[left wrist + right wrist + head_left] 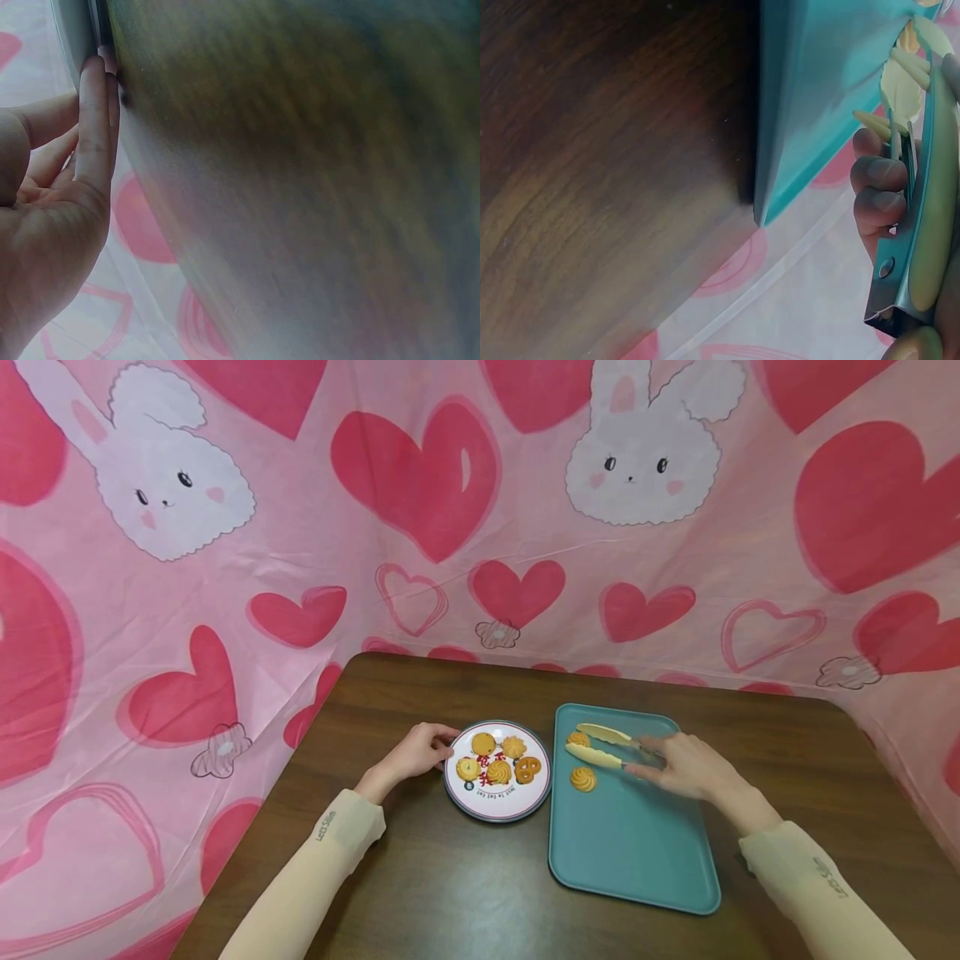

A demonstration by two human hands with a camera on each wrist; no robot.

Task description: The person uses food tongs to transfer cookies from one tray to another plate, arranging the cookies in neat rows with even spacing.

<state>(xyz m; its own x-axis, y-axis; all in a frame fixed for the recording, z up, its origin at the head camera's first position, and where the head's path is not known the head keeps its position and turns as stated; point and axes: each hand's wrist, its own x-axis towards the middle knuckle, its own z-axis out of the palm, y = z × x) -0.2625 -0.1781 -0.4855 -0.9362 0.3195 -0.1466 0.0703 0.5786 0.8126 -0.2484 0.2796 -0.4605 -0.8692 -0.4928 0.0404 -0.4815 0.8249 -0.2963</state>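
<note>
My left hand (420,752) holds the left rim of a round white plate (491,810) with red lettering; in the left wrist view its fingers (94,127) meet the rim. Several cookies lie on the plate, among them a swirl cookie (498,772) and a pretzel-shaped one (527,769). Over the teal tray (630,852), my right hand (693,767) grips cream-tipped tongs (600,756). The tong tips stand apart on either side of a small cookie (578,739); whether they touch it I cannot tell. Just nearer lies another swirl cookie (583,779).
Plate and tray stand side by side, almost touching, on a dark wooden table (420,877). The tray has a raised rim. Behind the table hangs a pink cloth (540,543) with hearts and rabbits.
</note>
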